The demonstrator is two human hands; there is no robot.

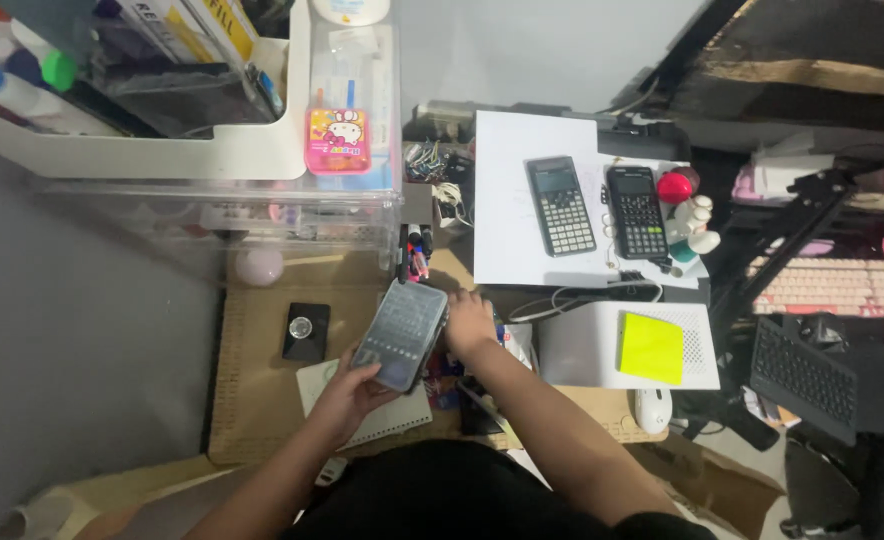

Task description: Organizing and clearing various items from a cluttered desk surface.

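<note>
Left hand: my left hand (350,392) reaches up from the lower edge, forearm angled in from the left, palm under the lower end of a dark calculator (402,333), thumb and fingers closed round its bottom corner.
Right hand: my right hand (469,322) comes in across my body, forearm running from lower right; its grip is curled at the calculator's upper right edge, though I cannot tell for sure whether it pinches the case or only rests against it.
Calculator: a slim, dark grey slab with a glossy face and rows of small keys, tilted, top end leaning right, held just above the bench (262,400).
Beneath it: a white spiral notebook (394,418) lies under my left hand.
Beside: a small black square block with a round shiny top (305,330) sits to the left.
Further back: two more calculators (560,205) lie side by side on a white sheet (507,190); a yellow-green pad (650,347) rests on a white box (582,350).
</note>
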